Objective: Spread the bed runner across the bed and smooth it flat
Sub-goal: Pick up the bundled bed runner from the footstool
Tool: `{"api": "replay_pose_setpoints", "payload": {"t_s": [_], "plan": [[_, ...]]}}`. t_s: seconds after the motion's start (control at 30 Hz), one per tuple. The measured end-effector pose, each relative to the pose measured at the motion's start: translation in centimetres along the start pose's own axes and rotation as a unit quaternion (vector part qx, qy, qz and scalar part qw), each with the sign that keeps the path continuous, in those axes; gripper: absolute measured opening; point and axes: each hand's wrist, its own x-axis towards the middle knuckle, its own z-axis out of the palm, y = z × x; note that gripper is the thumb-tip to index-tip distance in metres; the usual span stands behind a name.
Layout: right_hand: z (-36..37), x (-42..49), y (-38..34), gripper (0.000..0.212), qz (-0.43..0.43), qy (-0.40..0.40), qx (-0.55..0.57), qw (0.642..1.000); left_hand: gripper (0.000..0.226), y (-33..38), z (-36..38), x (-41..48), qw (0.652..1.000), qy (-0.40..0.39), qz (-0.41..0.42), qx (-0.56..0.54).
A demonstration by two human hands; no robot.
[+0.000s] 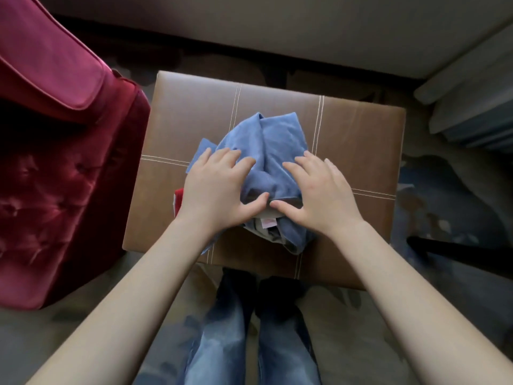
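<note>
Fingers (222, 159) spread over bundled runner (266, 140), perhaps pressing

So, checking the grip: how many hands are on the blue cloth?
2. The left hand rests on the left side of the blue cloth, the right hand on its right side, thumbs nearly meeting.

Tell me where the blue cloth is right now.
The blue cloth lies bunched at centre of the head view, on the brown ottoman, under the left hand and right hand.

Head view, steeply downward, close over ottoman (361, 129)
</note>
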Motion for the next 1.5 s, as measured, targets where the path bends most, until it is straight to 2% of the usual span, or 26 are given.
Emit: {"api": "replay_pose_setpoints", "payload": {"t_s": [0.13, 0.3, 0.4, 0.57, 0.77, 0.9, 1.07, 1.2, 1.33, 1.5], "plan": [[2.2, 1.2, 0.7, 0.096, 0.006, -0.034, 0.006, 0.999, 0.079, -0.8, 2.7, 0.6, 0.999, -0.027, -0.017, -0.013], [4.7, 2.3, 2.3, 0.13, 0.045, -0.152, 0.036, 0.987, 0.121, -2.2, 6.0, 1.1, 0.988, -0.149, -0.018, 0.031], [6.5, 2.6, 3.0, 0.146, 0.052, -0.203, 0.039, 0.977, 0.137, -3.2, 8.2, 1.8, 0.978, -0.201, -0.023, 0.043], [9.0, 3.5, 3.0, 0.153, 0.07, -0.177, 0.066, 0.98, 0.144, -4.0, 11.1, 4.1, 0.98, -0.197, -0.025, 0.032], [12.2, 5.2, 3.2, 0.146, 0.103, -0.133, 0.096, 0.981, 0.13, -4.2, 14.2, 5.8, 0.979, -0.189, -0.054, -0.044], [13.6, 5.3, 3.9, 0.131, 0.087, -0.071, 0.13, 0.985, 0.112, -4.6, 15.0, 6.3, 0.982, -0.158, -0.051, -0.086], [13.9, 5.1, 4.1, 0.115, 0.091, -0.038, 0.18, 0.979, 0.065, -4.2, 15.0, 6.0, 0.983, -0.092, -0.057, -0.149], [13.4, 4.8, 3.3, 0.095, 0.114, -0.024, 0.216, 0.969, 0.034, -3.5, 14.3, 5.2, 0.99, -0.057, -0.055, -0.119], [11.7, 4.2, 2.4, 0.08, 0.118, -0.018, 0.223, 0.968, 0.03, -3.5, 12.1, 4.4, 0.992, -0.053, -0.033, -0.11], [7.3, 3.5, 1.4, 0.079, 0.08, -0.004, 0.203, 0.976, 0.03, -2.9, 7.7, 3.0, 0.993, -0.026, -0.038, -0.111]]}}
